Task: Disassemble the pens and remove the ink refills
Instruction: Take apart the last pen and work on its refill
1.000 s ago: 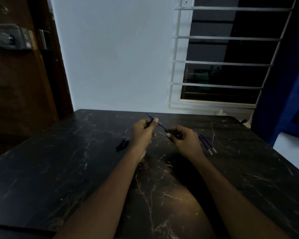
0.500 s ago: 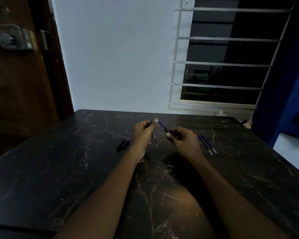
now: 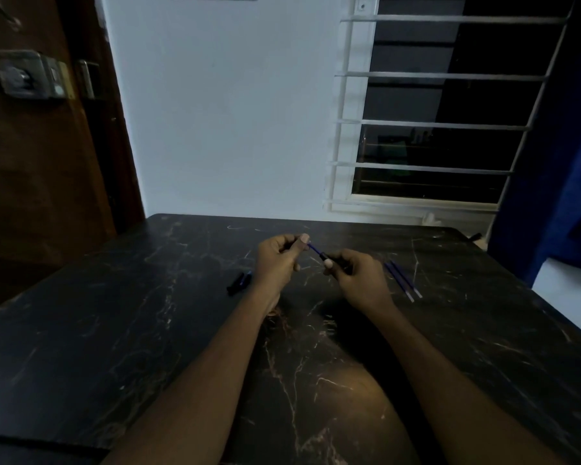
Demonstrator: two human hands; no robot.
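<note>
Above the tabletop, left hand pinching the refill, right hand clamping the barrel: pull straight (avoid bending).

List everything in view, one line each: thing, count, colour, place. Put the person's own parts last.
table: one, black with pale marble veins, fills the lower half of the view.
loose refills: two, blue with pale tips, side by side on the table, just right of the right hand.
pen parts: a small dark cluster with a blue bit, on the table left of the left hand; exact count unclear.
held refill: one, blue, spanning the gap between the two hands.
pen barrel: one, dark, mostly hidden in the right hand.
window: one, white bars, dark glass, upper right.
curtain: one, blue, far right.
door: one, brown, with a metal lock, far left.
left hand: pinching the refill.
right hand: gripping the barrel.
</note>
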